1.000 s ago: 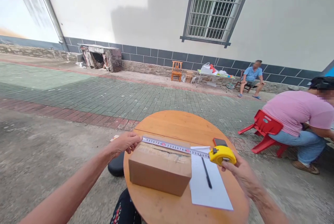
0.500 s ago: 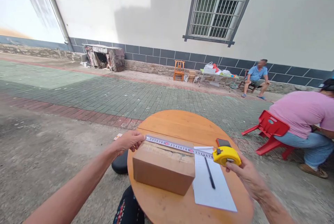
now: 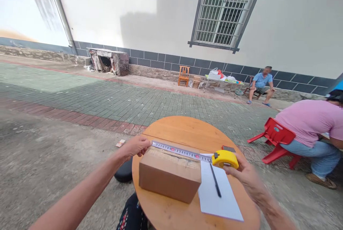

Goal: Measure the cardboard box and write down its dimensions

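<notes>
A cardboard box sits on a round wooden table. Along its far top edge runs the pulled-out blade of a yellow tape measure. My left hand pinches the blade's end at the box's left corner. The tape measure's case is held in my right hand, to the right of the box and above the table. Under the blade, a sheet of white paper lies beside the box with a black pen on it.
A dark phone-like object with a red edge lies behind the tape case. A black stool seat shows at the table's left. One person sits on a red plastic chair at right; another sits by the wall near a cluttered folding table.
My right hand has brought the tape case left, closer to the box, so less blade shows. My left hand still holds the blade's end. The whole view has shifted slightly.
</notes>
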A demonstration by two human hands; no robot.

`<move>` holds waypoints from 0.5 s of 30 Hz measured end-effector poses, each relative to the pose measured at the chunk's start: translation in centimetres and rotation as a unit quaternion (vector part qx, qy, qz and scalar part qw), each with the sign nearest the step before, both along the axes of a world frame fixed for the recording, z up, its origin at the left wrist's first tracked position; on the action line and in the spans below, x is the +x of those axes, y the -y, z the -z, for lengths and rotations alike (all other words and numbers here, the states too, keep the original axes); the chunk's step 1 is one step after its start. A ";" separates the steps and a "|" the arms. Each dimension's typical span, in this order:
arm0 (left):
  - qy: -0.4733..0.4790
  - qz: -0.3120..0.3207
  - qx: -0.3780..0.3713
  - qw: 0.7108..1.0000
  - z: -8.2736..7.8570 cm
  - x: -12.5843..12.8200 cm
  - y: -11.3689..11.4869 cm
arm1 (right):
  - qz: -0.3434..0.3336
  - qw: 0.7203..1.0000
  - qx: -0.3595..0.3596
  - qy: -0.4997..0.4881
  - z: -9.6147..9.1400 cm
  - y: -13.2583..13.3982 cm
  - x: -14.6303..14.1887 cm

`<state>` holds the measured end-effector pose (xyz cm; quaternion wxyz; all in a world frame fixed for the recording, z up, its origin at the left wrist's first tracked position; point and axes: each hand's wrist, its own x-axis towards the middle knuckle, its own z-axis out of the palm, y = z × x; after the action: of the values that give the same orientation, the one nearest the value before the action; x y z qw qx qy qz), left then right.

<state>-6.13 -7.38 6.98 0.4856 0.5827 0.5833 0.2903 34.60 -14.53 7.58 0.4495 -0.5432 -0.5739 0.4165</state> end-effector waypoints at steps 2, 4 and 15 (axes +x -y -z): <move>0.003 -0.008 0.011 1.000 0.1 -0.1 -0.2 | -0.010 1.000 0.006 0.000 -1.0 0.1 -1.5; 0.009 -0.016 0.025 1.000 0.0 -0.3 -0.4 | -0.010 1.000 0.022 0.006 -2.0 0.5 -2.9; -0.004 0.036 0.105 0.994 -3.0 3.0 -1.3 | 0.070 0.966 0.129 0.214 -1.3 7.2 -11.9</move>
<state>-3.09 -6.06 10.00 0.4291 0.6525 0.5303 0.3300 22.74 -21.70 8.84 0.4103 -0.5964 -0.6658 0.1805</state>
